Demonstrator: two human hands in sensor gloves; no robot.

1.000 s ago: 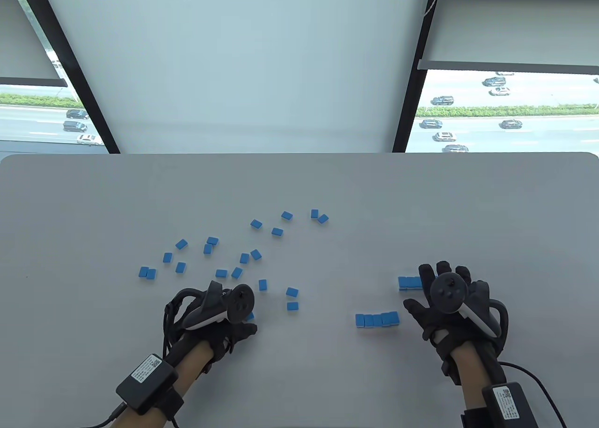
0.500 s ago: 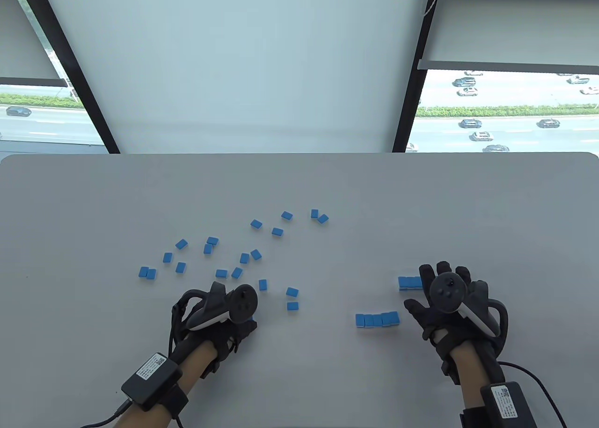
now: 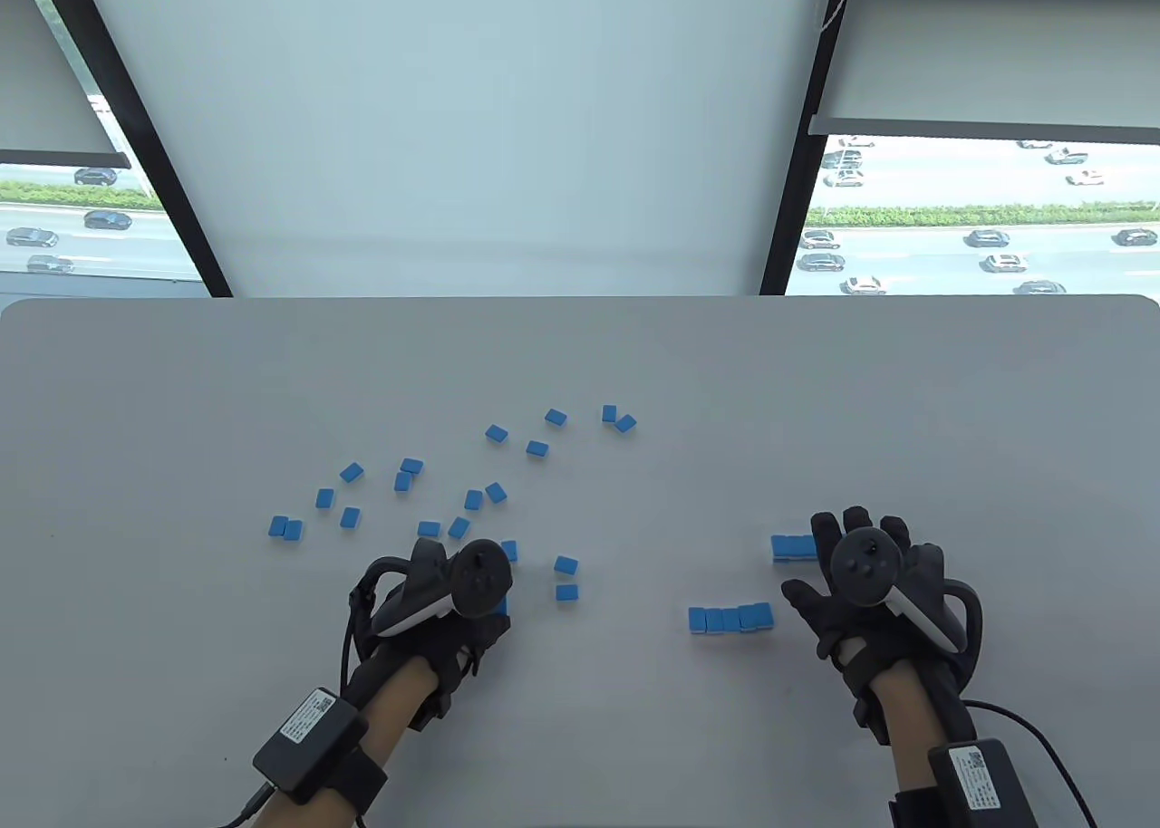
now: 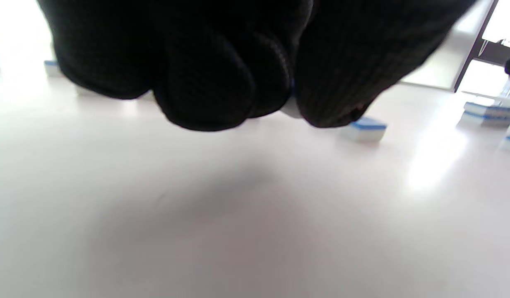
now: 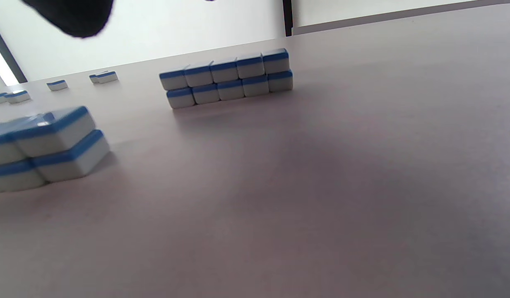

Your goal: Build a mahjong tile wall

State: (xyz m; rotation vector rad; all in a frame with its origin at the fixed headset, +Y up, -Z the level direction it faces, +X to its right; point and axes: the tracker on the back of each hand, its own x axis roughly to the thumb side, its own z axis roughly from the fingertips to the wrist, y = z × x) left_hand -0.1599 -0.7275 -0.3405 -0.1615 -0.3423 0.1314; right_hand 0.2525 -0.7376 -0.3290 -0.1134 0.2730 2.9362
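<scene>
- Here, left hand [image 3: 453, 620] pinches a tile [image 4: 290, 108] above the bench [image 3: 580, 366].
- Right hand [image 3: 870, 592] lies spread beside two 2-layer tile walls [image 5: 228, 78].

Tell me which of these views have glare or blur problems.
Left wrist view: blown out with glare behind the left hand, tiles soft and washed out. Right wrist view: the far wall sharp, the near stack blurred. Table view: evenly lit and sharp, with bright windows.
</scene>
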